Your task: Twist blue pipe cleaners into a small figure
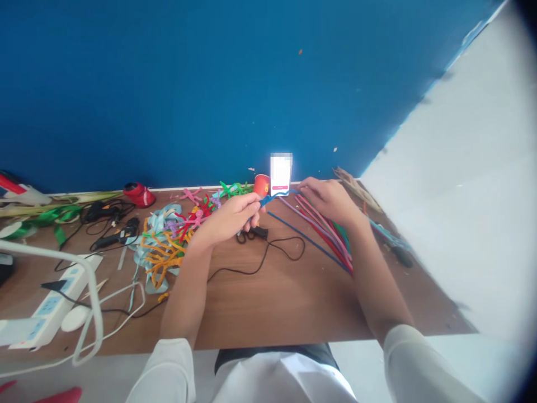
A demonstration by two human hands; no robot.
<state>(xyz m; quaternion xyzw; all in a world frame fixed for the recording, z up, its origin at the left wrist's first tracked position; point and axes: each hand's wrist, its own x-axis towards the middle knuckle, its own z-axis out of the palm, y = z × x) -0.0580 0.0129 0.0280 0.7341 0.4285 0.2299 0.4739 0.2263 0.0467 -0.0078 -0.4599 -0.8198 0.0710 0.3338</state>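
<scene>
Between my two hands stretches a blue pipe cleaner [277, 195], bent and partly twisted near the left fingers. My left hand [235, 217] is closed on it, thumb pressed over the top. The fingers of my right hand [325, 198] pinch its other end. Under and beside my right forearm lie loose pipe cleaners [321, 224] in pink, red, purple and green, with one straight blue pipe cleaner [304, 238] apart from them. Behind the hands a lit phone [281, 174] leans upright on the wall, next to a red paper cup [262, 184].
Twisted colourful pipe cleaners [163, 252] and light blue ribbon [156, 282] heap to the left. A black cable [268, 257] curls across the wooden table [260, 313]. Further left are a white power strip [59, 305], black glue guns [119, 235] and a red roll [139, 195]. The blue wall [188, 95] stands behind.
</scene>
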